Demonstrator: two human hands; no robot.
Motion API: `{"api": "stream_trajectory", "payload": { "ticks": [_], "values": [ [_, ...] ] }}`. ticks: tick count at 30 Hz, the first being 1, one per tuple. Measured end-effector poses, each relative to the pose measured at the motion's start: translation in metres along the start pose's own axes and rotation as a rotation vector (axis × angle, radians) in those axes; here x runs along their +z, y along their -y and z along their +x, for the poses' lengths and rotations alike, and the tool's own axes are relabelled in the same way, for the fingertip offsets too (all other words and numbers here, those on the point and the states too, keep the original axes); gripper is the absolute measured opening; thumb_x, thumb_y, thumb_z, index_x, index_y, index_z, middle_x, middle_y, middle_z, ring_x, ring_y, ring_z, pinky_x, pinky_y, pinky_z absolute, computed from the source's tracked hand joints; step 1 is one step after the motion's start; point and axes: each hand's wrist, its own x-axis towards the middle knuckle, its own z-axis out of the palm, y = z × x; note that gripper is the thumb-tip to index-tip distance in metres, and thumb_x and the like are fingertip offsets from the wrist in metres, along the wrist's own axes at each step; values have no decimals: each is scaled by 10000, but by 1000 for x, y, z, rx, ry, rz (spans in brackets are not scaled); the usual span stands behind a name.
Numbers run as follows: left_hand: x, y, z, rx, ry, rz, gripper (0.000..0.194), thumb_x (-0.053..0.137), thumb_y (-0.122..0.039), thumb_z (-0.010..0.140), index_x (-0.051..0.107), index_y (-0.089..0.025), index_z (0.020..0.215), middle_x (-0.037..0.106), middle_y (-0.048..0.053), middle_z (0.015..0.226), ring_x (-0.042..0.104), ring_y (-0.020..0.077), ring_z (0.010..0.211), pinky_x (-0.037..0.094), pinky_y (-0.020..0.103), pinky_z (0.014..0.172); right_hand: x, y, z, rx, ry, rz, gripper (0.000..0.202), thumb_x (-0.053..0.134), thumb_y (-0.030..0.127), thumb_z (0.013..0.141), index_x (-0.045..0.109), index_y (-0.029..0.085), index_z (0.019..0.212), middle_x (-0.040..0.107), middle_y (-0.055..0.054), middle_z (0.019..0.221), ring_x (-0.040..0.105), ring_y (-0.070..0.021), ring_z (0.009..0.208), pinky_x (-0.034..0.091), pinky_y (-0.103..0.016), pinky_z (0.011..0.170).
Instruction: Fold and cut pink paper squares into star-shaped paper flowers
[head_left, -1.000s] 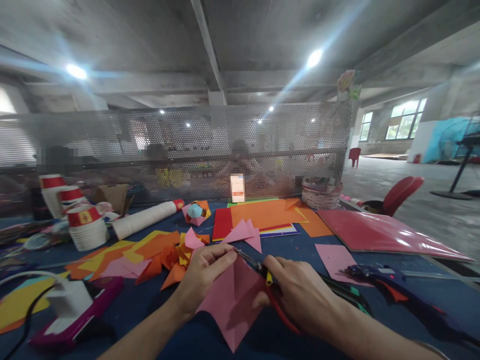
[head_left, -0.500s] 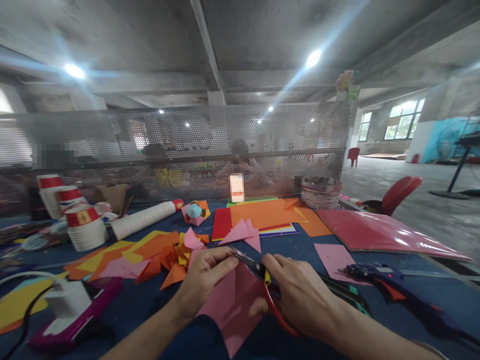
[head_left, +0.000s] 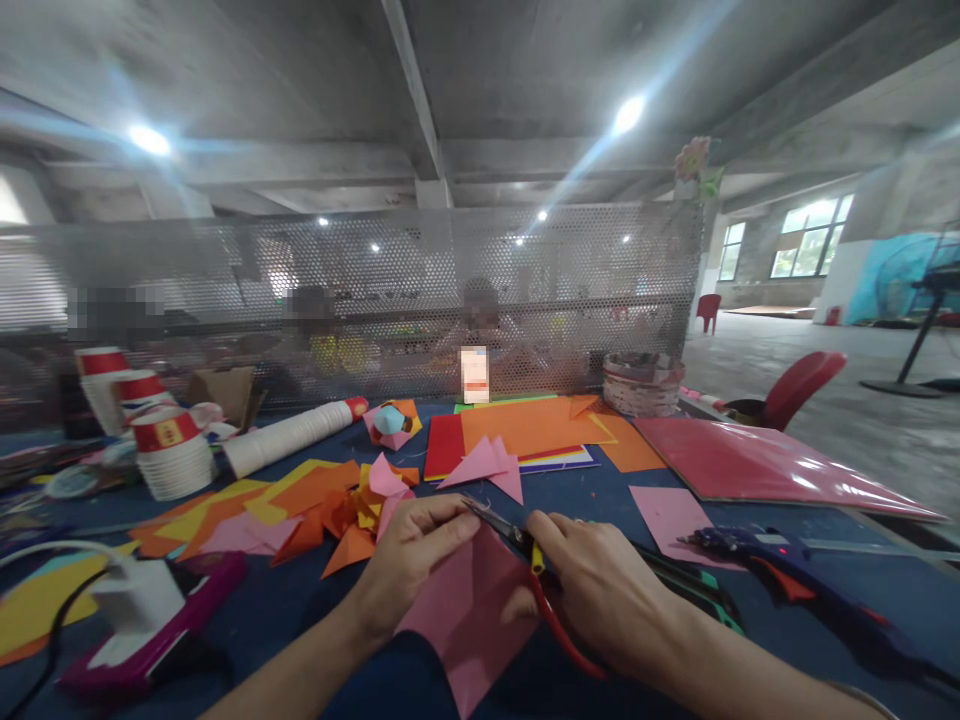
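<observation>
Near the table's front, my left hand (head_left: 420, 550) pinches the upper edge of a folded pink paper (head_left: 472, 620), which hangs down in a point. My right hand (head_left: 600, 580) is wrapped round the red and yellow handles of the scissors (head_left: 559, 625). The scissors' blades point left and lie at the top edge of the pink paper, touching or close to my left fingertips. Pink folded triangles (head_left: 487, 462) rest just beyond the blades. My right fingers partly hide the handles.
Orange and yellow papers (head_left: 300, 495) and paper cups (head_left: 176, 470) are on the left, with a purple power strip (head_left: 127, 670) in front. A glue gun (head_left: 772, 555), a pink square (head_left: 667, 515) and a glossy red sheet (head_left: 757, 465) lie right. A woven basket (head_left: 643, 385) stands behind.
The scissors' red handle has swung slightly down and right, and my right hand has shifted a little to the right. My left hand still holds the pink paper.
</observation>
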Motion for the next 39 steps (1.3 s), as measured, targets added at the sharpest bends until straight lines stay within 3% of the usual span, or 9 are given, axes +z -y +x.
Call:
{"api": "stream_trajectory", "payload": {
  "ticks": [11, 16, 21, 24, 29, 33, 36, 39],
  "values": [
    [-1, 0, 2, -20, 11, 25, 209, 615, -320, 824, 739, -208, 948, 710, 30, 850, 591, 166, 799, 432, 255, 805, -2, 0, 2, -11, 10, 18, 172, 593, 325, 845, 486, 190, 848, 648, -31, 766, 642, -206, 638, 332, -257, 511],
    [-1, -1, 1, -20, 42, 36, 222, 594, -317, 841, 725, -210, 984, 704, 26, 888, 592, 166, 837, 424, 253, 830, -2, -2, 0, 5, 30, 36, 90, 569, 163, 811, 506, 188, 869, 646, -29, 775, 638, -209, 640, 311, -257, 511],
    [-1, 0, 0, -37, 38, 77, 236, 579, -341, 847, 723, -184, 950, 677, 28, 844, 580, 173, 828, 418, 261, 817, -5, 0, -1, 35, 55, 100, 82, 569, 150, 811, 513, 188, 856, 650, -42, 784, 637, -206, 651, 308, -253, 528],
    [-2, 2, 0, -49, 0, 120, 239, 597, -375, 828, 721, -173, 857, 650, 18, 763, 552, 155, 745, 413, 232, 714, -7, 1, 0, 75, 61, 171, 105, 592, 234, 832, 497, 191, 830, 650, -47, 768, 636, -207, 659, 303, -251, 525],
    [-2, 0, 1, -60, -97, 181, 306, 623, -448, 789, 686, -152, 748, 613, 12, 707, 505, 141, 692, 382, 216, 640, -11, -5, 6, 223, 40, 424, 317, 545, 484, 860, 436, 212, 740, 563, 14, 609, 557, -152, 555, 292, -236, 499],
    [0, -5, 4, -105, -140, 179, 389, 658, -530, 720, 646, -141, 710, 562, -10, 646, 465, 115, 618, 358, 209, 582, -9, -9, 9, 319, 39, 616, 380, 461, 553, 880, 422, 209, 724, 478, 49, 571, 501, -113, 515, 329, -215, 490],
    [1, -6, 4, -145, -161, 163, 432, 678, -561, 680, 632, -133, 713, 545, -16, 629, 458, 106, 598, 344, 205, 563, -7, -7, 9, 381, 103, 790, 395, 398, 591, 886, 402, 219, 753, 356, 99, 474, 404, -78, 354, 314, -185, 369],
    [1, -6, 4, -178, -170, 141, 458, 687, -579, 660, 621, -132, 727, 542, -19, 626, 460, 100, 587, 337, 201, 551, -8, -4, 9, 404, 167, 933, 405, 435, 607, 853, 397, 220, 741, 332, 112, 458, 354, -60, 301, 293, -164, 296]
  ]
}}
